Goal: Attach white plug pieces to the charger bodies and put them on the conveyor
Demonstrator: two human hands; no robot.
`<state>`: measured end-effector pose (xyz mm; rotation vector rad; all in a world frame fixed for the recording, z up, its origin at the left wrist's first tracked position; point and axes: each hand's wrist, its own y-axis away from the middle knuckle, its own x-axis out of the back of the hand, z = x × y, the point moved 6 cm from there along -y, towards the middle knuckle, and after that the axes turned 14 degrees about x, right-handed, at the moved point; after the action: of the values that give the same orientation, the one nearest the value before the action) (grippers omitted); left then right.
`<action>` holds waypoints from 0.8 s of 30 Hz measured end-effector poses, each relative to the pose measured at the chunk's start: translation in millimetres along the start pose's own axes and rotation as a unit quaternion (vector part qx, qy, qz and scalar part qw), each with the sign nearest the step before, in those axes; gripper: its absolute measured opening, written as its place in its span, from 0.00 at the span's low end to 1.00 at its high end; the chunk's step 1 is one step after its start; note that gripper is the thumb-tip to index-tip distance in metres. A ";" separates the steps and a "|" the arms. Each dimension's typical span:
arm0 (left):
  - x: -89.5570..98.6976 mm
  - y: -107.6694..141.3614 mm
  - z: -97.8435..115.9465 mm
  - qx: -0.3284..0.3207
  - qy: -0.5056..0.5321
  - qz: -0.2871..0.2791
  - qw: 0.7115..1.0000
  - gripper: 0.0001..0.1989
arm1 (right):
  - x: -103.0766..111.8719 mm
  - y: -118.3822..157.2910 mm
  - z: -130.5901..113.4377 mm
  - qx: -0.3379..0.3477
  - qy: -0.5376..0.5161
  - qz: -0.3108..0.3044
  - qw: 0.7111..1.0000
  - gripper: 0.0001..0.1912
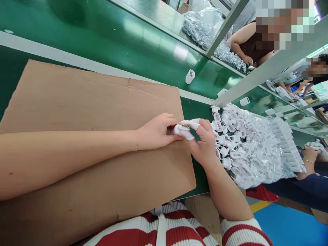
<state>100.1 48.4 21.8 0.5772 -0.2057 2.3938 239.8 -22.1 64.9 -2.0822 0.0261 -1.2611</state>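
My left hand (162, 131) reaches in over a sheet of brown cardboard (102, 102), its thumb and fingers closed on a small white plastic part (177, 130). From the other side my right hand (204, 140) pinches the same part, with white finger covers on its thumb and forefinger. A bit of metal shows on the part between the fingertips; the fingers hide most of its shape. Both hands meet above the cardboard's right edge. Just right of my right hand lies a heap of small white plastic parts (227, 147), partly in a clear plastic bag (256, 150).
Beyond a pale rail runs a green conveyor belt (102, 44) carrying several white charger housings (190, 77). A metal post (228, 25) slants up at its far side. Across the belt, a person (256, 39) sits by another bagged heap (205, 27). Another person's hand (311, 153) is at far right.
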 end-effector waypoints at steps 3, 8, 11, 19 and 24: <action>-0.4 -0.3 -0.6 0.003 -0.001 0.007 1.000 0.15 | -0.7 -1.1 -2.0 -0.003 0.012 -0.011 1.000 0.11; -1.2 0.2 -0.9 0.004 0.004 0.008 1.000 0.16 | -3.3 2.4 4.9 -0.036 0.008 -0.012 0.999 0.12; -0.3 0.2 -1.3 0.010 0.009 0.011 1.000 0.16 | -5.9 6.3 9.0 -0.050 0.021 -0.002 0.999 0.12; -3.3 3.5 0.4 0.017 0.001 0.017 1.000 0.17 | -10.0 3.9 15.8 -0.081 -0.079 0.015 0.994 0.15; 41.0 -26.3 -14.6 0.094 0.002 0.097 0.991 0.18 | 28.5 12.1 66.8 -0.144 0.020 0.045 0.988 0.21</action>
<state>83.6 96.1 27.4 0.6646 -0.0342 2.6211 311.2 -4.9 60.8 -2.2687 0.3349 -1.3052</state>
